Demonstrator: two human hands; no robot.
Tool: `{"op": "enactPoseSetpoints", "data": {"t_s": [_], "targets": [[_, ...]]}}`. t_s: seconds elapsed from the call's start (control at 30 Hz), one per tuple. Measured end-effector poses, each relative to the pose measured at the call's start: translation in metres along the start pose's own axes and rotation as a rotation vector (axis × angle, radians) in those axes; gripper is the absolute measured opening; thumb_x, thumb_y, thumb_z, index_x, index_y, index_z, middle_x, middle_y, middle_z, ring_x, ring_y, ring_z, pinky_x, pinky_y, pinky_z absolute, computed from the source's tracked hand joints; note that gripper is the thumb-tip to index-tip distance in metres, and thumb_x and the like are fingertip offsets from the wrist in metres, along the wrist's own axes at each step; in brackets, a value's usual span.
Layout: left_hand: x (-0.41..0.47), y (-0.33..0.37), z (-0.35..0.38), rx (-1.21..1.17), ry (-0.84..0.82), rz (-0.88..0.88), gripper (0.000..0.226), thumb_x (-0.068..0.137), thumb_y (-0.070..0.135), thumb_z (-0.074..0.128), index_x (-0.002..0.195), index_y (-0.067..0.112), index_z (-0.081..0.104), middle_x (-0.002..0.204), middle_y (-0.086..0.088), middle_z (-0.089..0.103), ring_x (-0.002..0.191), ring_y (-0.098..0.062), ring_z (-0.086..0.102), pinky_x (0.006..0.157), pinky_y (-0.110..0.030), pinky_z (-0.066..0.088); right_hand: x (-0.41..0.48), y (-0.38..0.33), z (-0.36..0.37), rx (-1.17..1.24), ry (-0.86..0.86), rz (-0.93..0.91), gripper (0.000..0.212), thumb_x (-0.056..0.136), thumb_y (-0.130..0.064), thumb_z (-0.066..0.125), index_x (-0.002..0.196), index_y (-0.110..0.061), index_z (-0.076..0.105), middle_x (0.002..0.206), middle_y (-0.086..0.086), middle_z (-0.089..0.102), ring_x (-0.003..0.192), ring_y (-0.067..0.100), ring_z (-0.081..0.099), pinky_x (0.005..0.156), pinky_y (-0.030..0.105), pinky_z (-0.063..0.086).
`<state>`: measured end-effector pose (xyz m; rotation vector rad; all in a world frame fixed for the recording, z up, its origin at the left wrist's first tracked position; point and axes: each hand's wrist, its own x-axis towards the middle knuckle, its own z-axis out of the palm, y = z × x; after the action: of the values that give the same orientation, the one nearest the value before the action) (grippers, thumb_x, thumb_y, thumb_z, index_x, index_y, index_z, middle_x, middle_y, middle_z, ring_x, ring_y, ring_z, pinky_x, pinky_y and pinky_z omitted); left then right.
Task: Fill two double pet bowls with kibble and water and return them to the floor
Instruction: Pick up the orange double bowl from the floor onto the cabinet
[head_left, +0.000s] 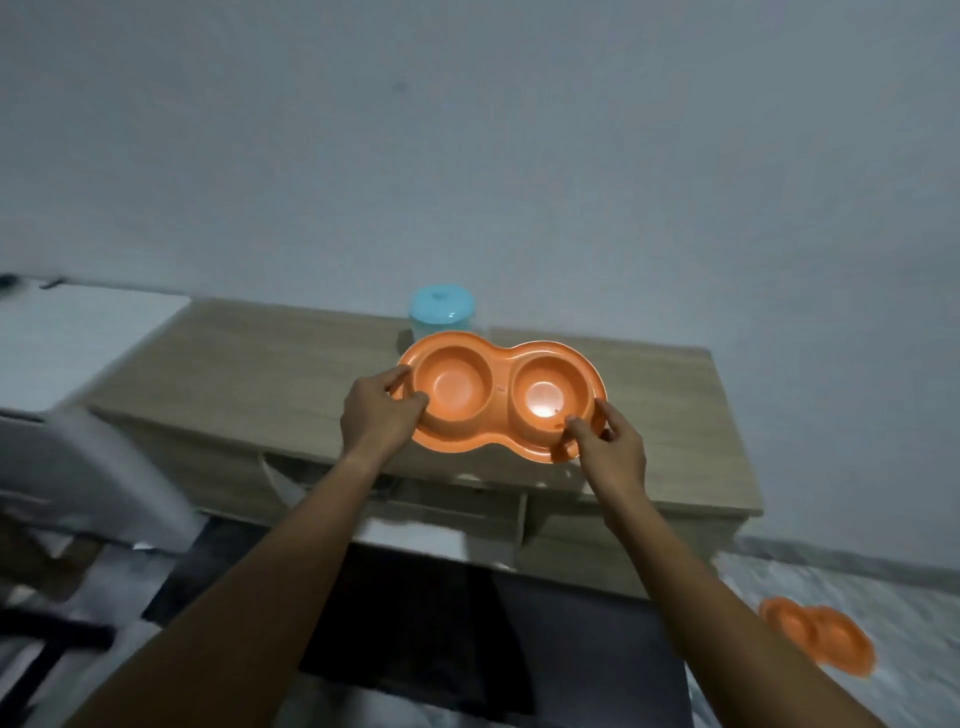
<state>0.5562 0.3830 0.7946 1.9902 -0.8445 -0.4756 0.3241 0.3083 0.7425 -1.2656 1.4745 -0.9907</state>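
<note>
A person is holding an orange double pet bowl (501, 395) with both hands over a wooden counter (291, 364) that is standing against a pale wall (467, 130). The left hand (376, 415) is gripping the bowl's left rim, thumb and fingers (397, 374) curling over the edge. The right hand (610, 449) is pinching the near right rim. Whether the bowl is touching the counter cannot be told. The right well is catching a bright glare. A small mark between the wells is too small to read. A container with a teal lid (441, 306) is standing just behind the bowl. A second orange double bowl (818, 642) is lying on the speckled floor (909, 597), well apart to the right.
</note>
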Motion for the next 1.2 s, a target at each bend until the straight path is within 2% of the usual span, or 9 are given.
{"op": "enactPoseSetpoints", "data": {"t_s": [0.1, 0.23, 0.43, 0.57, 0.67, 0.73, 0.83, 1.0, 1.2], "targets": [[0.006, -0.035, -0.037, 0.027, 0.055, -0.078, 0.052, 0.08, 0.029, 0.072, 0.131, 0.025, 0.063, 0.13, -0.002, 0.063, 0.116, -0.026, 0.058, 0.097, -0.037, 0.047, -0.008, 0.003, 0.05, -0.032, -0.144, 0.007, 0.067, 0.087, -0.042, 0.072, 0.148, -0.023, 0.049, 0.146, 0.007, 0.056, 0.129, 0.031, 0.056, 0.106, 0.056, 0.048], [0.034, -0.078, -0.073, 0.08, 0.065, -0.129, 0.052, 0.083, 0.029, 0.071, 0.133, 0.022, 0.061, 0.133, -0.005, 0.061, 0.119, -0.028, 0.057, 0.099, -0.042, 0.047, -0.015, 0.003, 0.109, -0.098, -0.229, 0.024, 0.07, 0.087, -0.043, 0.072, 0.149, -0.022, 0.047, 0.149, 0.007, 0.054, 0.131, 0.031, 0.055, 0.107, 0.055, 0.048], [0.113, -0.132, -0.097, 0.084, -0.025, -0.145, 0.054, 0.086, 0.029, 0.069, 0.138, 0.021, 0.056, 0.138, -0.005, 0.057, 0.123, -0.028, 0.055, 0.099, -0.04, 0.044, -0.004, -0.003, 0.193, -0.201, -0.194, 0.035, 0.065, 0.09, -0.04, 0.071, 0.148, -0.017, 0.049, 0.146, 0.008, 0.056, 0.129, 0.032, 0.056, 0.106, 0.053, 0.048], [0.167, -0.165, -0.11, 0.095, -0.108, -0.133, 0.054, 0.087, 0.028, 0.068, 0.139, 0.02, 0.055, 0.138, -0.007, 0.058, 0.121, -0.029, 0.056, 0.098, -0.039, 0.044, 0.0, -0.002, 0.255, -0.217, -0.127, 0.124, 0.064, 0.091, -0.039, 0.07, 0.148, -0.019, 0.049, 0.146, 0.009, 0.057, 0.128, 0.032, 0.057, 0.106, 0.054, 0.048], [0.207, -0.186, -0.123, 0.112, -0.161, -0.134, 0.052, 0.09, 0.028, 0.065, 0.14, 0.021, 0.054, 0.136, -0.008, 0.059, 0.117, -0.029, 0.058, 0.088, -0.033, 0.045, 0.005, -0.003, 0.301, -0.22, -0.075, 0.186, 0.062, 0.09, -0.037, 0.071, 0.147, -0.02, 0.05, 0.144, 0.01, 0.058, 0.126, 0.032, 0.058, 0.106, 0.054, 0.048], [0.222, -0.193, -0.125, 0.137, -0.205, -0.126, 0.051, 0.092, 0.028, 0.063, 0.141, 0.022, 0.053, 0.134, -0.007, 0.06, 0.114, -0.028, 0.059, 0.079, -0.029, 0.04, 0.007, -0.006, 0.317, -0.224, -0.031, 0.224, 0.061, 0.09, -0.035, 0.071, 0.146, -0.02, 0.051, 0.143, 0.011, 0.059, 0.125, 0.032, 0.059, 0.105, 0.052, 0.049], [0.24, -0.201, -0.124, 0.16, -0.266, -0.107, 0.05, 0.093, 0.03, 0.062, 0.142, 0.023, 0.052, 0.134, -0.006, 0.06, 0.116, -0.026, 0.058, 0.076, -0.025, 0.035, 0.009, -0.008, 0.328, -0.253, 0.038, 0.251, 0.061, 0.09, -0.034, 0.07, 0.146, -0.019, 0.051, 0.142, 0.012, 0.058, 0.125, 0.032, 0.058, 0.104, 0.049, 0.049], [0.248, -0.209, -0.122, 0.177, -0.341, -0.076, 0.051, 0.096, 0.034, 0.059, 0.144, 0.021, 0.049, 0.141, -0.006, 0.055, 0.126, -0.028, 0.053, 0.08, -0.023, 0.032, 0.014, -0.006, 0.334, -0.295, 0.05, 0.264, 0.059, 0.092, -0.035, 0.068, 0.146, -0.019, 0.05, 0.145, 0.012, 0.056, 0.127, 0.033, 0.056, 0.104, 0.048, 0.048], [0.259, -0.213, -0.127, 0.215, -0.399, -0.021, 0.053, 0.096, 0.036, 0.059, 0.145, 0.02, 0.048, 0.142, -0.009, 0.054, 0.128, -0.03, 0.05, 0.091, -0.028, 0.039, 0.017, -0.003, 0.345, -0.329, 0.045, 0.247, 0.06, 0.093, -0.035, 0.067, 0.147, -0.015, 0.05, 0.147, 0.015, 0.054, 0.131, 0.035, 0.053, 0.104, 0.045, 0.045]]}}
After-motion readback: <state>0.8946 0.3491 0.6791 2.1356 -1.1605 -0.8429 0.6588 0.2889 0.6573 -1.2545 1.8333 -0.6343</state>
